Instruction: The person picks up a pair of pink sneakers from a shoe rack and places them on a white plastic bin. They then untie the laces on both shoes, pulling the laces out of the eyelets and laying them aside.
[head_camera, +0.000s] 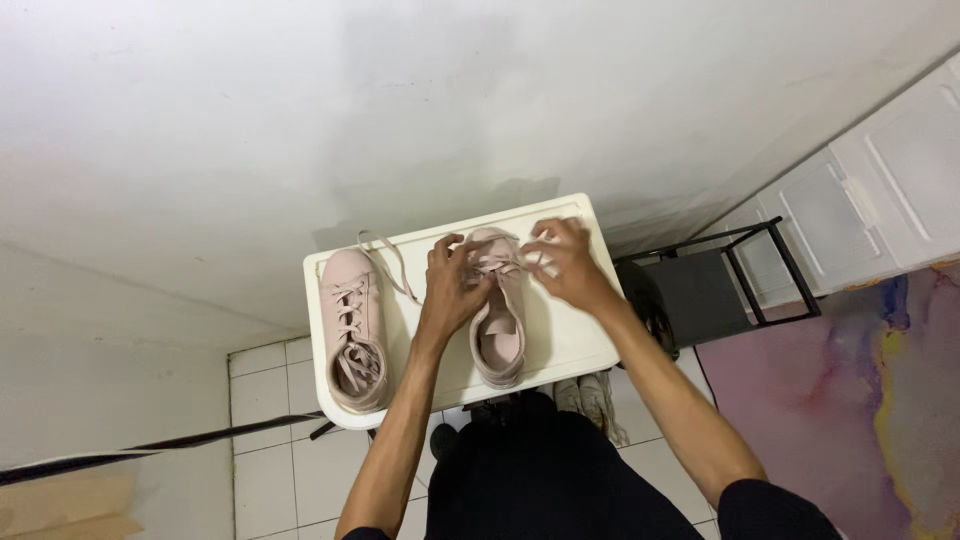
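Observation:
Two pale pink sneakers lie on a small white table (576, 345). The left sneaker (353, 330) is laced, with loose lace ends trailing toward the table's far edge. On the right sneaker (500, 325), both hands work at the front. My left hand (452, 283) pinches its lace (505, 267) near the toe end. My right hand (566, 260) holds the other end of that lace, pulled to the right. My fingers hide most of the eyelets.
A white wall rises behind the table. A black metal rack (720, 285) stands to the right, beside white cabinet doors (880, 190). A purple patterned rug (860, 400) covers the floor at right. Pale shoes (595, 400) sit on white tiles under the table.

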